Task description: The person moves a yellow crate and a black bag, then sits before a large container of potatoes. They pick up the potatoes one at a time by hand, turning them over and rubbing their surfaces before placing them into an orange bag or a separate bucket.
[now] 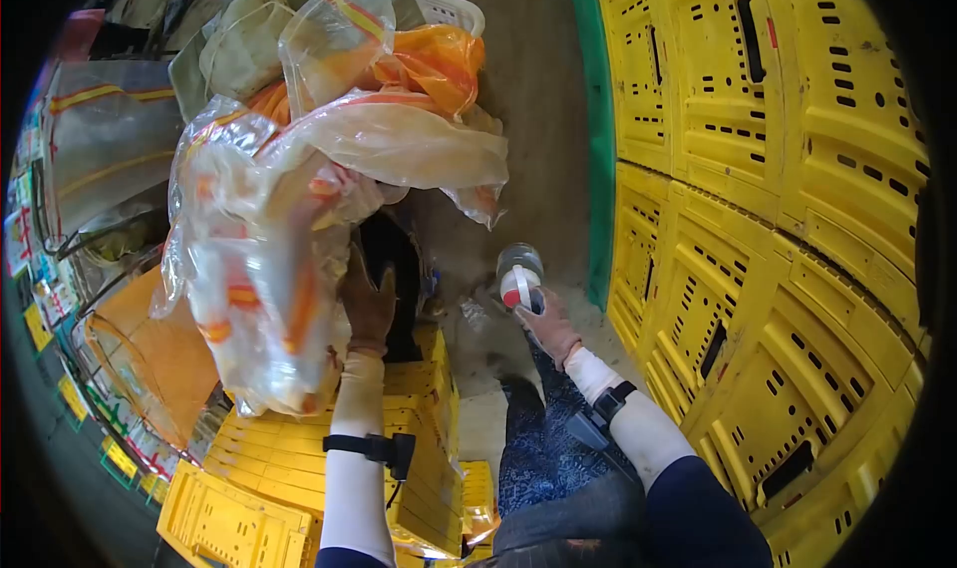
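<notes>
My right hand (550,327), in a brownish glove, is closed on a clear plastic container (520,261) with a white and red part facing me. It is held over the floor, in front of my legs. My left hand (369,299), gloved too, is at the right side of a big heap of clear plastic bags (259,219) with orange and red markings. Its thumb stands apart from the fingers, and nothing shows in its grasp. The bags overlap the edge of this hand.
Yellow slotted crates (758,299) are stacked as a wall on my right, beside a green upright strip (590,119). More yellow crates (289,448) stand below the bags. An orange sheet (150,344) hangs at left. A white basket (454,11) is behind the heap.
</notes>
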